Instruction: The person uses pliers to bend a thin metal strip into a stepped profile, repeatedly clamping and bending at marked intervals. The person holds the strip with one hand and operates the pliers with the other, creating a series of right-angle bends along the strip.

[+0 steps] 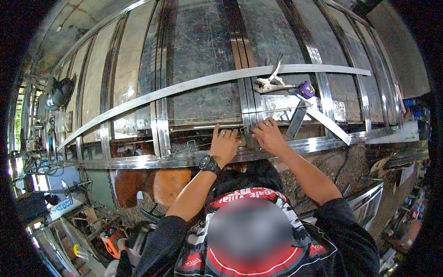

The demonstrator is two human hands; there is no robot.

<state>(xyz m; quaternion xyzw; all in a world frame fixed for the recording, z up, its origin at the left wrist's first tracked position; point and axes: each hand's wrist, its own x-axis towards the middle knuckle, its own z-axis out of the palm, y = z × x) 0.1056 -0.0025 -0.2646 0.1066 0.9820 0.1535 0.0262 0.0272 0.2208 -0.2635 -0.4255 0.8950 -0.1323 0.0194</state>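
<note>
My left hand (pixel 224 145), with a dark watch on the wrist, is at the near side of a metal frame, over a gap by the front rail (pixel 138 161). Its fingers are bent; what they hold, if anything, is too small to make out. Close by on the right, my right hand (pixel 268 136) has curled fingers at the end of paired metal bars (pixel 247 99). Whatever is in its fingertips is hidden. Just beyond both hands, a thin rod (pixel 207 116) crosses the bars. A pale strip (pixel 205 127) lies along the gap beside my left hand.
A long flat metal bar (pixel 184 86) lies across the frame. Locking pliers (pixel 273 85), a purple tape measure (pixel 306 90), a try square (pixel 302 115) and a short flat bar (pixel 330 125) lie to the right. An orange-brown chair (pixel 171 187) stands below the rail.
</note>
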